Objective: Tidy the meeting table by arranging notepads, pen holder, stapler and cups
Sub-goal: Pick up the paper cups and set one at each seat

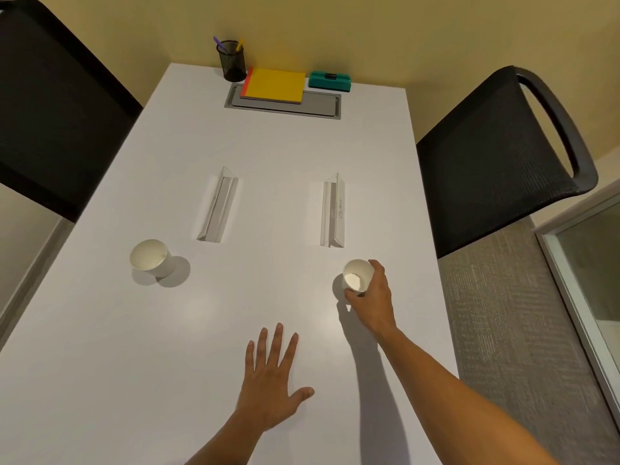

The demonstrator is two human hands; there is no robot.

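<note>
My right hand (374, 297) has its grip clamped around a white paper cup (357, 276), fingers wrapped on its far side and thumb on the near side; the cup stands upright on the white table (275, 152), its open mouth showing an empty inside. My left hand (270, 374) lies flat on the table nearer to me and to the left of that grip, fingers spread apart, holding nothing.

Well off to the left of both hands a second paper cup (150, 257) stands alone. Just beyond my right grip lies a clear acrylic name stand (332, 211), and its twin (218, 204) lies further left, between the two cups but farther from me.

At the far end of the table, well away from both grips, a black mesh pen holder (232, 62) with pens sits just left of a yellow notepad (273, 86), which rests partly over a grey cable hatch (285, 105). A teal stapler (329, 81) sits just right of the notepad.
</note>
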